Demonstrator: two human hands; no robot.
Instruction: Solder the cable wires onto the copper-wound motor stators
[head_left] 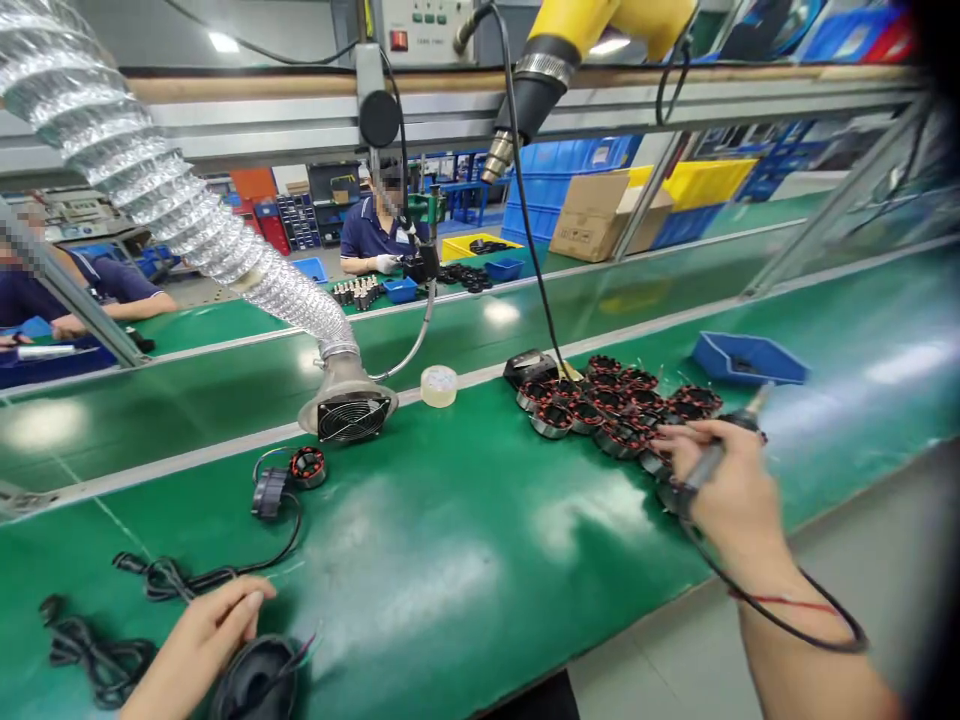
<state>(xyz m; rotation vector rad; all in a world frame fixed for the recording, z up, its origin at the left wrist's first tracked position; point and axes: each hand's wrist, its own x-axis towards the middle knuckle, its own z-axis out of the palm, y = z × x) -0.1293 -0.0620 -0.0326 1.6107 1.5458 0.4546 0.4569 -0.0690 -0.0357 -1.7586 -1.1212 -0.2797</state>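
Note:
My right hand (724, 480) is closed around a grey soldering iron (705, 466), its tip pointing up and right and its black cord looping over the wrist. Just left of that hand lies a cluster of round motor stators (619, 435) with red-orange windings. At the lower left, my left hand (225, 620) has its fingers bent together beside a black round housing (259, 680) with thin wires; whether it grips anything is unclear. A single stator (307, 466) and a small dark grey part (270, 492) with a cable lie farther up.
Coiled black cables (97, 655) lie at the left. A fume extractor fan (352, 418) hangs from a foil duct, near a tape roll (439, 386). A blue tray (750, 360) is at the right. Above hangs a yellow heat gun (559, 50). Two people sit beyond the bench.

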